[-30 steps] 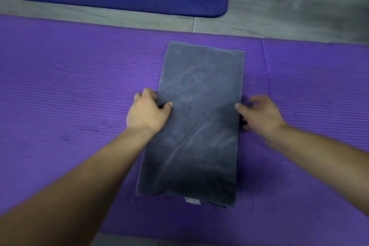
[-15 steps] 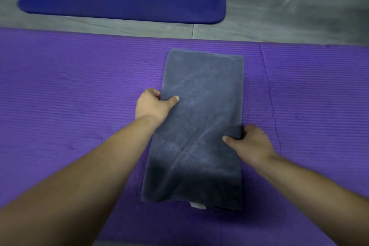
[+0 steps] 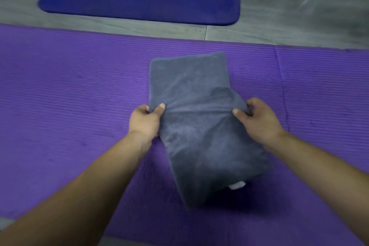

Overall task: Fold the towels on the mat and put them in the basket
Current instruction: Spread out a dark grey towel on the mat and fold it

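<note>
The grey towel (image 3: 199, 136), folded into a long strip, is being gripped at mid-length over the purple mat (image 3: 69, 96): its left edge is being pinched between thumb and curled fingers by the left hand (image 3: 144, 121), its right edge likewise by the right hand (image 3: 259, 120). Its far end is lying on the mat, the near end hanging raised

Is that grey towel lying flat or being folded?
Being folded: left hand and right hand pinch the towel at both sides, creasing its middle.

Both forearms reach toward twelve o'clock, the bare left hand (image 3: 144, 121) and bare right hand (image 3: 259, 121) pinching the grey terry towel (image 3: 189, 82) at its nine and three o'clock edges.
</note>
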A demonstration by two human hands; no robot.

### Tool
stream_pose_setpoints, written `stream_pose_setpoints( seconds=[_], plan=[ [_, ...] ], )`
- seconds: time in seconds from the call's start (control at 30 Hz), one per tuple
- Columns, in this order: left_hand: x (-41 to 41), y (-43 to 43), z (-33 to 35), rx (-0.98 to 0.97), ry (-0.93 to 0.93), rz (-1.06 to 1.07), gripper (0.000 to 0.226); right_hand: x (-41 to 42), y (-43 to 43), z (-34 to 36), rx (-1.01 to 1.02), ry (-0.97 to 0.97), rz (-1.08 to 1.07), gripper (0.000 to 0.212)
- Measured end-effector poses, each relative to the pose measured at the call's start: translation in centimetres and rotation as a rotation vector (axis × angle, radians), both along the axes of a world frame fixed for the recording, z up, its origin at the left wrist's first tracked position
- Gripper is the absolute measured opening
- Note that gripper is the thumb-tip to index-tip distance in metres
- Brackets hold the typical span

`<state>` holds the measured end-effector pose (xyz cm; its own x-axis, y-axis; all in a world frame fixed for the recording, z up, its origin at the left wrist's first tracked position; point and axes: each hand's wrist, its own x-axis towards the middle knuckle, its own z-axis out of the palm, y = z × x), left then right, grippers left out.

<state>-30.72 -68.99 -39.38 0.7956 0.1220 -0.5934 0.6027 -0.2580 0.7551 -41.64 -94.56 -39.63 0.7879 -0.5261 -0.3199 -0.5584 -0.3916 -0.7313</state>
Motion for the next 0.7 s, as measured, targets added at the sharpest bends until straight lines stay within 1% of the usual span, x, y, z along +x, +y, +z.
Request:
stream_pose_setpoints(
  seconds=[0.07, 0.1, 0.17, 0.2, 0.23, 0.3, 0.33, 0.37, 0.43, 0.47, 0.5, 0.57, 0.63, 0.7],
  plan=[
    [-2.5, 0.0, 0.4, -0.028, 0.071, 0.107, 0.024, 2.7, -1.4, 0.1, -0.077, -0.037, 0.103, 0.019],
    [-3.9, -0.4, 0.5, -0.049, 0.126, 0.120, 0.023, 3.9, -2.0, 0.1, -0.102, -0.056, 0.131, 0.018],
    [-6.4, -1.2, 1.0, -0.083, 0.229, 0.063, 0.025, 5.7, -3.1, 0.8, -0.164, -0.041, 0.172, 0.021],
    [-7.1, -1.4, 1.2, -0.032, 0.215, 0.021, 0.031, 6.1, -3.8, 1.3, -0.200, 0.011, 0.197, 0.027],
    [-7.3, -1.4, 1.3, 0.082, 0.135, -0.013, 0.040, 6.1, -4.4, 1.9, -0.235, 0.087, 0.228, 0.036],
    [-6.0, -0.4, 1.5, 0.362, -0.151, -0.077, 0.057, 5.6, -5.9, 2.8, -0.279, 0.267, 0.302, 0.054],
    [-4.8, 0.1, 1.7, 0.465, -0.280, -0.127, 0.061, 5.0, -6.6, 3.2, -0.301, 0.346, 0.347, 0.061],
    [-3.4, 0.4, 2.0, 0.545, -0.351, -0.200, 0.066, 4.2, -7.4, 3.5, -0.323, 0.415, 0.386, 0.067],
    [-0.5, 0.7, 2.0, 0.679, -0.359, -0.384, 0.075, 2.5, -8.6, 4.2, -0.330, 0.519, 0.435, 0.075],
    [0.8, 0.7, 2.1, 0.737, -0.339, -0.454, 0.077, 1.6, -9.0, 4.4, -0.313, 0.555, 0.444, 0.073],
    [2.1, 0.7, 1.9, 0.794, -0.314, -0.505, 0.078, 0.7, -9.3, 4.8, -0.276, 0.583, 0.448, 0.066],
    [3.9, 0.7, 2.0, 0.897, -0.279, -0.562, 0.079, -0.9, -9.6, 5.2, -0.127, 0.597, 0.401, 0.045],
    [5.1, 0.9, 2.3, 0.923, -0.250, -0.584, 0.075, -2.4, -9.8, 4.8, 0.087, 0.530, 0.292, 0.026],
    [5.8, 1.1, 2.4, 0.871, -0.204, -0.615, 0.068, -3.7, -9.9, 4.1, 0.287, 0.380, 0.090, 0.020]
  ],
)
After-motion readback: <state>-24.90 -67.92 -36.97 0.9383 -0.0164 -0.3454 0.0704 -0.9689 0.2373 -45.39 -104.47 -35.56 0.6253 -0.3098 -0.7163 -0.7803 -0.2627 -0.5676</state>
